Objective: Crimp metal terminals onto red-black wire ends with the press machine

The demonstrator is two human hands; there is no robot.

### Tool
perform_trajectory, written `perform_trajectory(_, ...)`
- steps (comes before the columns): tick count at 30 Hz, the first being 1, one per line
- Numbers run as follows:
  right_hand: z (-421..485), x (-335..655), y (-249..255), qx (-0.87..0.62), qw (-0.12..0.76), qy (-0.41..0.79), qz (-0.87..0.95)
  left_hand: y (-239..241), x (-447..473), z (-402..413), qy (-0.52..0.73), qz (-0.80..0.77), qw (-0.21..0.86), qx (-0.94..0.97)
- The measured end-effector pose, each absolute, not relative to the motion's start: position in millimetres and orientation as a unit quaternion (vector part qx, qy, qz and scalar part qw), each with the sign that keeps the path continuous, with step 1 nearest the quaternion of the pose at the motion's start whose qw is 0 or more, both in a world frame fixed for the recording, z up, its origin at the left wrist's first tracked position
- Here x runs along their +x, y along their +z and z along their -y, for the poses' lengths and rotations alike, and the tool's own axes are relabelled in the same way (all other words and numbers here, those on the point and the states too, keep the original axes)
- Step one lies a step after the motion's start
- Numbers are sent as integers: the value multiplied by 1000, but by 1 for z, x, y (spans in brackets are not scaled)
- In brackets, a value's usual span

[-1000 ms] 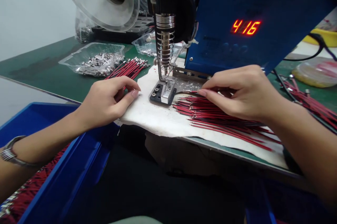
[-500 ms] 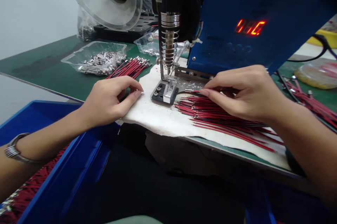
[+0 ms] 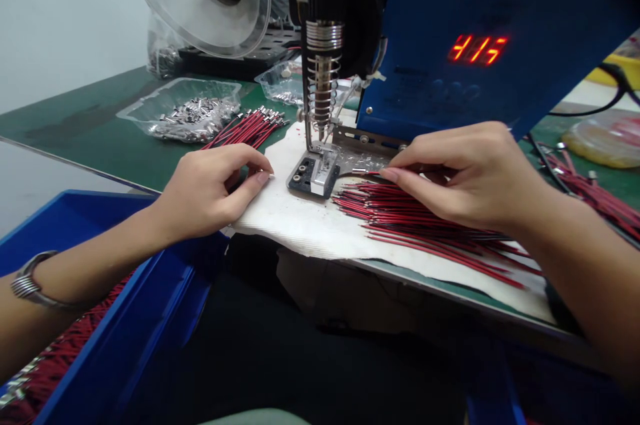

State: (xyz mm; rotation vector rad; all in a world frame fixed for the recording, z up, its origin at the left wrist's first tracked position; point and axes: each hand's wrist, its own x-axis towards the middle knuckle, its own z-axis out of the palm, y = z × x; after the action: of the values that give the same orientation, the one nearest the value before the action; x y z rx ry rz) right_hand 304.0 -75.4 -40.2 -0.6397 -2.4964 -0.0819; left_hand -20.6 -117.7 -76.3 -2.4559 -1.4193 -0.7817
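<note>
My right hand (image 3: 450, 172) pinches a red and black wire with a small silver metal cap (image 3: 359, 172) at its left end. That end lies to the right of the small soldering fixture (image 3: 314, 173) under the spring-loaded tip (image 3: 323, 88). My left hand (image 3: 220, 185) is closed in a pinch to the left of the fixture, resting at the white cloth (image 3: 280, 228). A tiny pale end shows at its fingertips, too small to name. Below my right hand lies a bundle of red and black wires (image 3: 395, 212) on the cloth.
A clear tray of small metal parts (image 3: 195, 115) and a bunch of capped red wires (image 3: 250, 126) lie at the left back. The blue machine (image 3: 430, 98) has a lit red display. A blue bin (image 3: 135, 318) with wires stands lower left. More wires (image 3: 590, 192) lie right.
Both hands keep their places and grips. The digits on the red display read differently.
</note>
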Motion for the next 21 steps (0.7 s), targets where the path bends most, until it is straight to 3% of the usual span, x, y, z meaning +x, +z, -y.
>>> perform_trajectory(21,77,304,-38,-257,264,-22,929,-72,-19,119,-248,491,84,-831)
